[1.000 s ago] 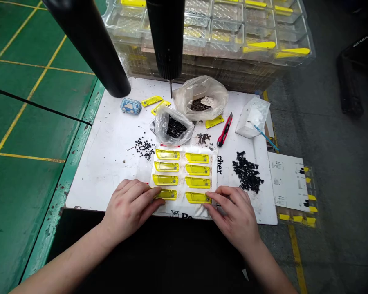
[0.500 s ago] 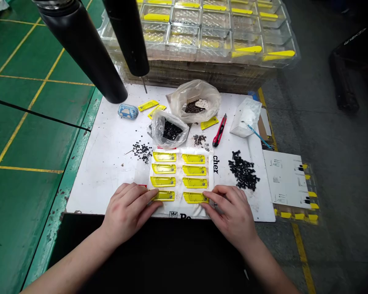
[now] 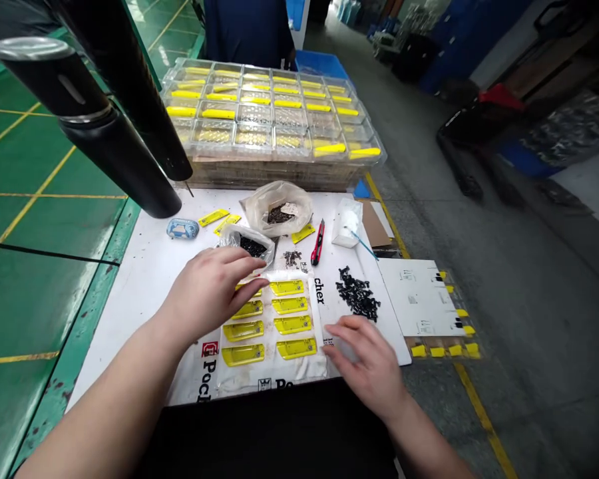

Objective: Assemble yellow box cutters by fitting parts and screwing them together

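Your eight yellow pieces (image 3: 293, 324) look fully set out, two columns running back from the bench's (image 3: 130, 299) front edge; black clips (image 3: 358, 297) lie loose toward its right edge. Your left hand (image 3: 207, 283), by the far pieces, and right hand (image 3: 368, 364), beside the near ones, grip nothing visible, fingers parted.

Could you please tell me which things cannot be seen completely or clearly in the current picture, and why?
All in the head view:
- Upper-left yellow piece: partly hidden by the left hand.
- Bag of black parts: its lower side is behind the same hand.
- Black tool with thin tip: cut off by the top edge.
- White printed sheet: print too small to read.
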A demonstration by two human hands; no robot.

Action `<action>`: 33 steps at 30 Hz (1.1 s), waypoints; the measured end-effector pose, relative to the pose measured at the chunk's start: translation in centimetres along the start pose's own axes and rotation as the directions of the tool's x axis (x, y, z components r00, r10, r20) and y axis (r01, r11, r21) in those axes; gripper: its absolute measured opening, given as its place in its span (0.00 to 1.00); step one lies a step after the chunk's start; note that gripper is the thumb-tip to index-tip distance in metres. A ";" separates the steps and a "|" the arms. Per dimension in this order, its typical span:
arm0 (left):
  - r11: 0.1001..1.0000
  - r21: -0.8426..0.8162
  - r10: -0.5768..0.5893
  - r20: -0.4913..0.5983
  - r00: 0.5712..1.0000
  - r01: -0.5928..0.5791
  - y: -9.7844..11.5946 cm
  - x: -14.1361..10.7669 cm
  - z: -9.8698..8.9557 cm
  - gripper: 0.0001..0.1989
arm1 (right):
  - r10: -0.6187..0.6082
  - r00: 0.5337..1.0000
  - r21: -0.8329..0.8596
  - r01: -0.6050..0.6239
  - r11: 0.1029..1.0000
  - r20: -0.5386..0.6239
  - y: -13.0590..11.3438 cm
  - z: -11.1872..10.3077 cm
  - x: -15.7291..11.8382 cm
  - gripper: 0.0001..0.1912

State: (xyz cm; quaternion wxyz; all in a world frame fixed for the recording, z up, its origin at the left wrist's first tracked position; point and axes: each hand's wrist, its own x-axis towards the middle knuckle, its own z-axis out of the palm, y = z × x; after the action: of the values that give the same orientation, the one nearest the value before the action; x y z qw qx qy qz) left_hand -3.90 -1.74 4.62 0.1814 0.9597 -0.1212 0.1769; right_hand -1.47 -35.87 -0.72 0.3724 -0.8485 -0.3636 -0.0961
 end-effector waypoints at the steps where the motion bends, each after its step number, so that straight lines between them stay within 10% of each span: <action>1: 1.000 -0.018 -0.007 -0.059 0.998 0.006 -0.6 0.8 0.3 0.13 | 0.041 0.995 -0.017 -0.043 0.999 -0.092 0.6 -0.5 0.5 0.09; 5: 0.988 -0.093 -0.147 -0.311 0.939 0.125 -1.9 0.9 2.0 0.09 | 0.264 0.880 -0.043 -0.305 0.951 -0.395 4.3 -1.5 3.9 0.16; 10: 0.964 -0.209 -0.207 -0.208 0.956 0.163 -2.1 -0.5 3.0 0.09 | 0.373 0.861 0.004 -0.397 0.918 -0.346 7.4 -0.6 8.9 0.24; 23: 0.966 -0.239 -0.146 -0.172 0.974 0.103 -2.0 -0.5 3.7 0.07 | 0.175 0.814 -0.100 -0.273 0.957 -0.553 5.4 0.5 13.8 0.14; 29: 0.962 -0.232 -0.174 -0.106 0.979 0.146 -2.0 -0.4 3.4 0.08 | 0.170 0.721 -0.044 -0.268 0.962 -0.671 5.5 0.9 12.8 0.14; 33: 0.953 -0.254 -0.195 -0.093 0.976 0.166 -1.9 -0.1 3.1 0.08 | 0.180 0.564 0.103 -0.165 0.981 -0.806 5.5 1.0 13.0 0.11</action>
State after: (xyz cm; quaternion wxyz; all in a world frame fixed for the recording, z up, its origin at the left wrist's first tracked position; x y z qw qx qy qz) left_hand -2.54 -1.19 1.29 0.3205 0.9251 -0.0431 0.1991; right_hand 11.55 -30.62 1.16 0.5114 -0.7388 -0.0695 -0.4333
